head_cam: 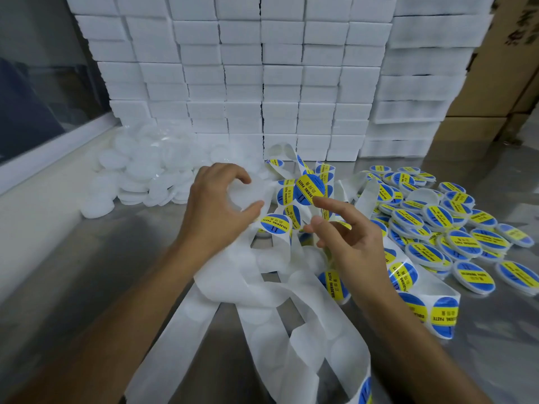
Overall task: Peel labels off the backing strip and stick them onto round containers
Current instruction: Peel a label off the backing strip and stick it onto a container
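At centre of the brushed-metal surface (87, 272): left hand (217, 205), fingers and thumb curled round the rim of a plain white round plastic container (248, 191), its flat face tilted toward the camera. Just right of it: right hand (354, 237), fingers loosely spread, with a round blue-and-yellow "SOLDERING PASTE" label (309, 189) at the tip of the forefinger; whether it sticks to the fingertip or to the strip behind cannot be told. Label's yellow band runs diagonally, upper left to lower right.

Under and between both hands: white paper backing strip (262, 290), looped and tangled, long axis running from the near edge away toward the hands; near part stripped bare, parts by the right hand bearing labels.

Left rear: heap of unlabelled white round containers (137, 176). Right: heap of labelled containers (443, 228), faces up or slanted.

Rear: wall of stacked white foam boxes (262, 68); brown cardboard cartons (501, 83) at far right.
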A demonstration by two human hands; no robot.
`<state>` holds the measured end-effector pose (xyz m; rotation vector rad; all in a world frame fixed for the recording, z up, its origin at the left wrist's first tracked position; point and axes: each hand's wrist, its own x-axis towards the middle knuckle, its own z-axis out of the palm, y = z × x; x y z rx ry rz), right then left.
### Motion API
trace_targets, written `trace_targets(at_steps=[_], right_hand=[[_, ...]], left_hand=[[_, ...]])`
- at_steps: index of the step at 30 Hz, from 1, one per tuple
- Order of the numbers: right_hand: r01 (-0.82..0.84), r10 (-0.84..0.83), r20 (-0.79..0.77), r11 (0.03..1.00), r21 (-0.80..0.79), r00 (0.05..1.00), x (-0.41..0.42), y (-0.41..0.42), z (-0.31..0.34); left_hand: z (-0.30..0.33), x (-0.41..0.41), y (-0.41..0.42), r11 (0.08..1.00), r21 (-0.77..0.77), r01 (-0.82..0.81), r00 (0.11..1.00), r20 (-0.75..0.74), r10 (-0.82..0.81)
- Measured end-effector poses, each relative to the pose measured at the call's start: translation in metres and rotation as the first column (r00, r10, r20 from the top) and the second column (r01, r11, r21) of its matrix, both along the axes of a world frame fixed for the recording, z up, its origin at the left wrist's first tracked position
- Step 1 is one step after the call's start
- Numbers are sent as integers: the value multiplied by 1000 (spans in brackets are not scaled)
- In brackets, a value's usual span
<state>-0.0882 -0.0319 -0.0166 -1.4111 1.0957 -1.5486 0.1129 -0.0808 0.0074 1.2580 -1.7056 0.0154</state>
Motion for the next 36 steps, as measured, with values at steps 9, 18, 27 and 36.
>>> trace_targets(at_steps=[9, 18, 27, 36], right_hand=[[-19, 4, -90, 986, -165, 996, 14, 4, -3], [-52, 37, -120, 991, -123, 992, 14, 0, -8], [-39, 26, -98, 991, -126, 995, 13, 1, -6], [60, -74, -100, 989, -135, 992, 12, -2, -10]], left_hand=[[-10, -29, 51, 935, -315, 161, 974, 202, -100], [-22, -29, 57, 970, -107, 217, 947, -219, -236], [-20, -20, 57, 837, 148, 526, 428, -897, -110], [-27, -16, 57, 793, 139, 594, 236, -972, -6]])
